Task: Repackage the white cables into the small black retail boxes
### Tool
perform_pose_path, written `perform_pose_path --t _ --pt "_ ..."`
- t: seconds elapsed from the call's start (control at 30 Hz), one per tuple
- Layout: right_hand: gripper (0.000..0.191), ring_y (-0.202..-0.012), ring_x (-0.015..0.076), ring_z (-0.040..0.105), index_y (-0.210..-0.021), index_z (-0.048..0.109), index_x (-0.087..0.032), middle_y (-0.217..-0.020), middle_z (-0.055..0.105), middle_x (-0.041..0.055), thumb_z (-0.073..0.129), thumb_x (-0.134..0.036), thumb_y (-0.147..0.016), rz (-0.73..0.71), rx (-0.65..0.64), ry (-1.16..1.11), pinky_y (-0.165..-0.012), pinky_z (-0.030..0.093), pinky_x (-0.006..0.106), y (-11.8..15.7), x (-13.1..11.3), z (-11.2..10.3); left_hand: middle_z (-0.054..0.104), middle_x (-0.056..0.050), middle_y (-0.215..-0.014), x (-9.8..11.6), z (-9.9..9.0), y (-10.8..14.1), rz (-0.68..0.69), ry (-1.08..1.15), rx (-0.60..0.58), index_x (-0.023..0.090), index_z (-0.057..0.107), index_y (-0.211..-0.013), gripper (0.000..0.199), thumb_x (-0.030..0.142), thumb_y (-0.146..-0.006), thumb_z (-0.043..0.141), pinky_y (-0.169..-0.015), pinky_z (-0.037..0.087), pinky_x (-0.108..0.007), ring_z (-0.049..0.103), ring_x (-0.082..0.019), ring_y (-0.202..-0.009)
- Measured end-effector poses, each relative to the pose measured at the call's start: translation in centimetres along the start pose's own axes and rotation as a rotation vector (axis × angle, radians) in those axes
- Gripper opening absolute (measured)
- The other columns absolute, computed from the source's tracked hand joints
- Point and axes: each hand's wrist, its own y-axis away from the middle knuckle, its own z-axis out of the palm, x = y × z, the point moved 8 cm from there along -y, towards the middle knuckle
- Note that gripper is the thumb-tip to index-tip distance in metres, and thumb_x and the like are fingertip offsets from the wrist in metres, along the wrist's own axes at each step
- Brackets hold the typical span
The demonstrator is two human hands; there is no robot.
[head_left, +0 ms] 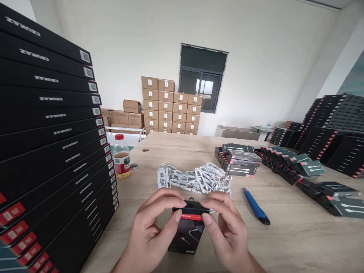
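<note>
A small black cable box (pixel 188 235) with a red band and a cable picture stands upright on the wooden table in front of me. My left hand (pixel 157 220) grips its upper left edge between thumb and fingers. On the other side, my right hand (pixel 224 223) pinches the upper right edge the same way. A hanging tab sticks up at the back of the box top. Just beyond the hands lies a heap of coiled white cables (pixel 196 178). To the right of my right hand rests a blue utility knife (pixel 256 206).
Tall stacks of black boxes rise at the left (pixel 57 151) and right (pixel 321 125). A red-capped bottle (pixel 121 157) stands beside the left stack. Packed boxes (pixel 239 161) and a row of scattered boxes (pixel 295 167) lie on the right. Brown cartons (pixel 172 108) are piled by the wall.
</note>
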Motion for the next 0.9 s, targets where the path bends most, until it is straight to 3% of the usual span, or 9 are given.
perform_pose_path --t 0.3,0.47,0.63,0.77,0.9 --pt "0.023 -0.092 0.0221 0.062 -0.112 0.073 -0.031 -0.099 0.061 0.0060 0.058 -0.022 -0.096 0.050 -0.022 -0.100 -0.078 0.051 0.035 -0.5 -0.6 -0.2 0.069 -0.004 -0.102 1.0 0.0 0.0 0.072 -0.017 -0.034 0.031 0.074 -0.106 0.032 0.008 -0.090 0.058 -0.079 0.057 -0.029 0.069 -0.017 -0.092" --pt "0.027 -0.093 0.0234 0.062 -0.116 0.072 -0.031 -0.102 0.060 0.0074 0.056 -0.021 -0.096 -0.008 -0.108 -0.115 -0.078 0.053 0.039 -0.5 -0.8 0.0 0.068 -0.004 -0.102 0.7 -0.2 0.0 0.053 0.007 -0.052 0.030 0.075 -0.103 0.031 0.009 -0.091 0.056 -0.078 0.056 -0.030 0.068 -0.018 -0.092" --pt "0.034 -0.102 0.0258 0.062 -0.125 0.067 -0.031 -0.112 0.059 0.0098 0.055 -0.019 -0.096 -0.059 -0.185 -0.098 -0.085 0.054 0.043 -0.4 -1.1 0.4 0.067 -0.004 -0.101 -0.1 -0.4 -0.1 -0.005 0.087 -0.060 0.030 0.076 -0.099 0.027 0.014 -0.094 0.054 -0.078 0.054 -0.030 0.067 -0.018 -0.092" --pt "0.024 -0.102 0.0238 0.063 -0.116 0.070 -0.029 -0.110 0.061 0.0086 0.054 -0.025 -0.099 0.044 -0.167 -0.122 -0.087 0.054 0.039 -0.4 -0.1 0.6 0.066 -0.004 -0.102 -1.5 -0.1 -0.4 -0.137 0.221 -0.078 0.030 0.076 -0.094 0.020 0.025 -0.096 0.057 -0.077 0.052 -0.028 0.064 -0.018 -0.092" --pt "0.022 -0.100 0.0222 0.063 -0.113 0.071 -0.029 -0.108 0.062 0.0079 0.053 -0.026 -0.100 0.036 -0.159 -0.088 -0.086 0.054 0.036 -0.5 0.0 0.5 0.065 -0.004 -0.103 -2.1 0.1 -0.3 -0.198 0.300 -0.108 0.029 0.077 -0.093 0.018 0.032 -0.096 0.059 -0.079 0.050 -0.026 0.062 -0.017 -0.095"
